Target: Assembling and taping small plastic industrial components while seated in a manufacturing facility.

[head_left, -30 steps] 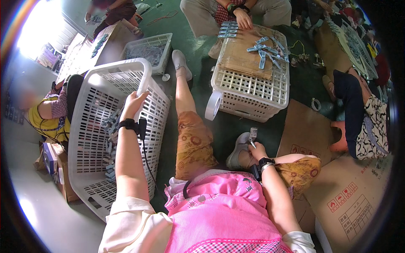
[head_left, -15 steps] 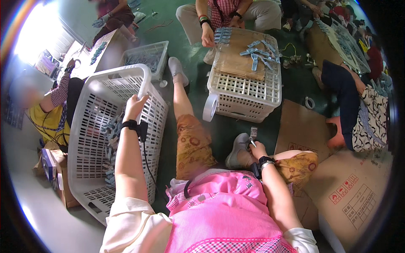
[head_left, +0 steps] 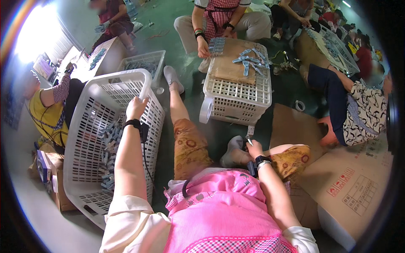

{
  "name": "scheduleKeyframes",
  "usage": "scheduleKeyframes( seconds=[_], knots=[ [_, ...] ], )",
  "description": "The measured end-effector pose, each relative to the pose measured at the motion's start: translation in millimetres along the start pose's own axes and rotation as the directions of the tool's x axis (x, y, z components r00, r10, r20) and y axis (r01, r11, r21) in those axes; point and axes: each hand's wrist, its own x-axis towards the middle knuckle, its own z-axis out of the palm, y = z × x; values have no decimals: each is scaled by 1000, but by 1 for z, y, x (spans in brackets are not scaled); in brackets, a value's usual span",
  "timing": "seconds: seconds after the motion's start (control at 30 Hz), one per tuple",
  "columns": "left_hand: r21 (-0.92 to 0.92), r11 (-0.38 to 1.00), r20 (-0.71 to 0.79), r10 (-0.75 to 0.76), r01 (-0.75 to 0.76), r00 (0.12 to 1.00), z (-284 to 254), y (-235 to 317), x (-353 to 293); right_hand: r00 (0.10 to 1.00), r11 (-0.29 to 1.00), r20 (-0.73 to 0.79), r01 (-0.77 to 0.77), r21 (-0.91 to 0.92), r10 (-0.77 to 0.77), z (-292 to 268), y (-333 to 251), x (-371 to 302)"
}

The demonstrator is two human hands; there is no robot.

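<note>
My left hand (head_left: 136, 109) is closed over the upper right rim of a large white plastic basket (head_left: 78, 126), which leans with its opening toward me. Light blue clip-like pieces (head_left: 110, 139) lie heaped inside it, partly behind my forearm. Low between my knees, my right hand (head_left: 254, 149) is closed around a small tool (head_left: 250, 131) with a shiny shaft and a pale flat end; its exact kind is unclear. That tool's end appears just below an upturned white crate (head_left: 236, 113).
Cardboard (head_left: 230, 69) tops the crate, bearing a row and a loose pile of blue clips (head_left: 249, 61); a person sits behind it. A tape roll (head_left: 206, 110) hangs at its corner. Another bin (head_left: 145, 63) stands far left. Cardboard sheets (head_left: 337, 181) lie right. Other people sit around.
The view has shifted slightly, and more of the blue pieces in the basket show. My left hand keeps its hold on the rim; my right hand still holds the small tool.
</note>
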Motion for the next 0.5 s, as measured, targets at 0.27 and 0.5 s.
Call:
scheduleKeyframes(
  seconds=[0.27,0.5],
  knots=[
    [90,995,48,-50,46,998,-10,15,-27,1000,1000,2,24,20,-25,-6,-21,-6],
    [113,994,13,-11,9,1000,-9,9,-36,996,996,-28,88,8,-88,-6,-29,-11]
  ],
)
